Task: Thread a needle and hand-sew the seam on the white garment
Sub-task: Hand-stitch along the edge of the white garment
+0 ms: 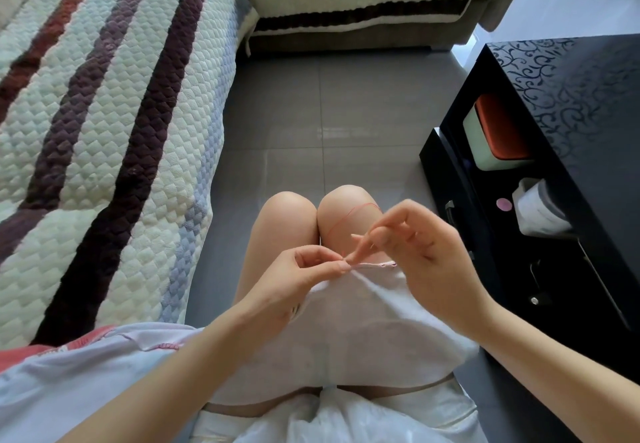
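Garment (363, 318) drapes my lap; left hand (304, 278) pinches its edge, right hand (420, 252) pinches red thread (349, 211) just beside.

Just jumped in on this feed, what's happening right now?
A seated person is hand-sewing the white garment spread on their lap. The left hand pinches its pink-trimmed edge, and the right hand has its fingertips at that same spot. A red thread loops from there over the knee toward the right hand. The needle is too small to make out.
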### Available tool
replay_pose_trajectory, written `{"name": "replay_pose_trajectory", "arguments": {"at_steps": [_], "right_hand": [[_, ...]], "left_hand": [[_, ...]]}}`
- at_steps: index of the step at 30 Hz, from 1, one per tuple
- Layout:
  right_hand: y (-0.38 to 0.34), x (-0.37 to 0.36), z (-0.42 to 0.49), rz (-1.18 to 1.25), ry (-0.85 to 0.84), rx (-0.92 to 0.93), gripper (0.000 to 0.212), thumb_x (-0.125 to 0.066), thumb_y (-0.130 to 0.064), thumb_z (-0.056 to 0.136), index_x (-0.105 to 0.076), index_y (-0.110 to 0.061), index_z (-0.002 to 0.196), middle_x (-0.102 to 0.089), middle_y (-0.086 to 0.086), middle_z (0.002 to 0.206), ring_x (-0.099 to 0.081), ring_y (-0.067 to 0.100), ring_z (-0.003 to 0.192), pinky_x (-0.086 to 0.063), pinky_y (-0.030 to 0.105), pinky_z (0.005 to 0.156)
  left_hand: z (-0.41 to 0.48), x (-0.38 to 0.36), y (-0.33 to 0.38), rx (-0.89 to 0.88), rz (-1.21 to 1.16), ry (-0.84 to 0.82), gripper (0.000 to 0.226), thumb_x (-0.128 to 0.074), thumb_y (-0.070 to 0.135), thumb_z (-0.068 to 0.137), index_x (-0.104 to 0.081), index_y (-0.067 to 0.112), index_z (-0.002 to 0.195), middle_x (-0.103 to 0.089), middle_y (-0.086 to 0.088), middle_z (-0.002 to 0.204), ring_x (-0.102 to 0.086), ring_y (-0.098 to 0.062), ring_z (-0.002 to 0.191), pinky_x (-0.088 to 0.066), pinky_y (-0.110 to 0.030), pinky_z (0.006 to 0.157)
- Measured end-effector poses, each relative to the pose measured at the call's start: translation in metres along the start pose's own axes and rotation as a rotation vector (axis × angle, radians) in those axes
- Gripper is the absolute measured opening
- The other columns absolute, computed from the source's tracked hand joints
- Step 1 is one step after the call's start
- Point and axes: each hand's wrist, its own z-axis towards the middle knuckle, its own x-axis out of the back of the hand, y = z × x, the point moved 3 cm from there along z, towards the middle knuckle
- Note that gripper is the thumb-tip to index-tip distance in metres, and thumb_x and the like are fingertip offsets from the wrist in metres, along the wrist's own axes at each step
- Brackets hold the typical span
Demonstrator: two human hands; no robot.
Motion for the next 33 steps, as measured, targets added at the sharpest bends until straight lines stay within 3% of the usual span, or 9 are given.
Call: {"name": "replay_pose_trajectory", "arguments": {"at_steps": [4,7,11,14,18,24,26,29,33], "right_hand": [[-0.001,0.011,0.009,0.114,0.064,-0.185,0.015,-0.062,-0.026,0.084,-0.064,-0.012,0.078,-0.056,0.008,0.055,-0.059,0.024,0.05,-0.057,0.037,0.062],[0.003,0.022,0.014,0.095,0.154,-0.241,0.022,-0.06,-0.037,0.078,-0.071,-0.019,0.077,-0.037,-0.001,0.048,-0.035,0.013,0.043,-0.036,0.022,0.045],[0.012,0.031,0.018,-0.087,0.153,-0.232,0.022,-0.054,-0.034,0.096,-0.069,-0.023,0.083,-0.033,-0.01,0.054,-0.028,0.007,0.051,-0.027,0.015,0.049],[0.019,0.028,0.019,-0.21,0.078,-0.252,0.021,-0.043,-0.025,0.089,-0.061,-0.015,0.092,-0.037,-0.013,0.059,-0.034,0.003,0.057,-0.031,0.013,0.056],[0.028,0.013,0.02,-0.376,-0.038,-0.234,0.013,-0.042,-0.024,0.088,-0.054,-0.02,0.085,-0.048,-0.016,0.069,-0.041,0.002,0.065,-0.033,0.019,0.065],[0.021,-0.009,0.025,-0.227,-0.11,-0.064,0.016,-0.042,-0.004,0.091,-0.053,-0.014,0.084,-0.051,-0.015,0.084,-0.047,0.004,0.082,-0.036,0.015,0.079],[0.016,-0.011,0.025,-0.13,-0.135,-0.076,0.017,-0.041,-0.002,0.089,-0.051,-0.015,0.089,-0.05,-0.02,0.079,-0.045,0.0,0.076,-0.036,0.013,0.075],[0.008,-0.008,0.023,0.091,-0.152,-0.093,0.02,-0.045,-0.007,0.086,-0.044,-0.013,0.105,-0.042,-0.006,0.07,-0.036,0.006,0.065,-0.032,0.016,0.063],[-0.003,-0.006,0.025,-0.002,-0.114,-0.002,0.013,-0.047,-0.005,0.091,-0.048,-0.014,0.1,-0.045,-0.01,0.065,-0.04,0.003,0.06,-0.033,0.013,0.061]], "left_hand": [[0.005,-0.003,0.011,0.094,-0.194,-0.08,0.005,-0.072,0.015,0.064,-0.069,0.015,0.069,-0.061,-0.008,0.079,-0.053,-0.017,0.077,-0.038,-0.026,0.072],[0.007,-0.001,0.031,0.079,-0.231,-0.166,0.01,-0.07,0.026,0.052,-0.067,0.02,0.059,-0.058,0.003,0.072,-0.05,-0.011,0.07,-0.031,-0.026,0.066],[0.005,0.006,0.07,-0.1,-0.195,-0.239,0.008,-0.064,0.029,0.059,-0.063,0.022,0.056,-0.057,0.006,0.066,-0.052,-0.01,0.066,-0.032,-0.028,0.067],[-0.001,0.009,0.094,-0.234,-0.03,-0.257,0.008,-0.066,0.027,0.065,-0.065,0.021,0.06,-0.05,0.006,0.059,-0.046,-0.009,0.058,-0.037,-0.021,0.062],[-0.009,0.001,0.108,-0.297,0.134,-0.31,0.013,-0.066,0.015,0.077,-0.072,0.018,0.067,-0.05,0.011,0.053,-0.04,-0.005,0.052,-0.037,-0.012,0.055],[-0.009,-0.005,0.108,-0.325,0.199,-0.3,0.011,-0.065,0.015,0.081,-0.072,0.017,0.072,-0.059,0.012,0.057,-0.04,0.0,0.05,-0.035,-0.009,0.053],[-0.008,-0.003,0.107,-0.323,0.2,-0.281,0.012,-0.064,0.018,0.08,-0.073,0.017,0.073,-0.058,0.012,0.058,-0.038,-0.001,0.051,-0.034,-0.01,0.053],[-0.004,0.0,0.105,-0.307,0.177,-0.208,0.007,-0.071,0.017,0.08,-0.073,0.016,0.074,-0.052,0.011,0.053,-0.035,-0.003,0.051,-0.031,-0.012,0.052],[0.007,0.01,0.094,-0.256,0.239,-0.05,0.009,-0.063,0.015,0.089,-0.071,0.014,0.083,-0.06,0.007,0.063,-0.051,-0.004,0.06,-0.037,-0.016,0.059]]}}
